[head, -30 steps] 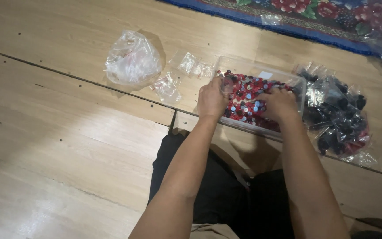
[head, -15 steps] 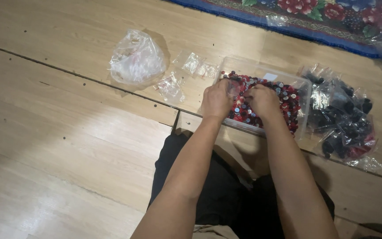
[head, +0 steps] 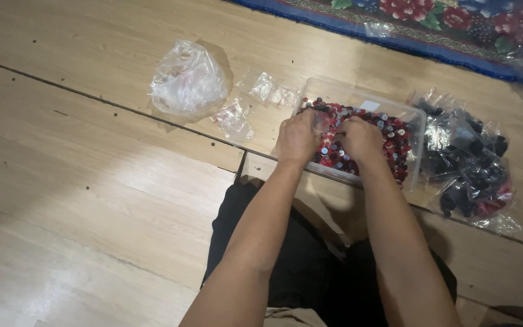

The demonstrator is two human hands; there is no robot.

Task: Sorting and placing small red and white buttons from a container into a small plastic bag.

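Nearest the camera, at the lower centre of the frame, two bare forearms extended over dark trousers toward a clear plastic tray point(head: 416, 136) resting on the wooden floor point(head: 92, 200). The left hand point(head: 298, 138) sat curled at the tray's left end, knuckles up, fingers folded down into a layer of small red, black and grey caps point(head: 394, 138). The right hand point(head: 361, 139) was just beside it, likewise curled over the caps. Whether either hand pinched a single cap could not be determined; the fingertips were hidden beneath the backs of the hands.

For sound handling at this stage, the judgement was that both hands should stay low inside the tray walls and gather small amounts, since loose caps would roll across the smooth boards. The thin tray would likely slide if pushed sideways.

Right of the tray lay a clear bag of dark caps point(head: 467, 166). Left of it lay several small clear packets point(head: 234, 120) and, farther left, a crumpled clear bag point(head: 186, 82). Along the upper right edge ran a floral rug point(head: 455, 24).
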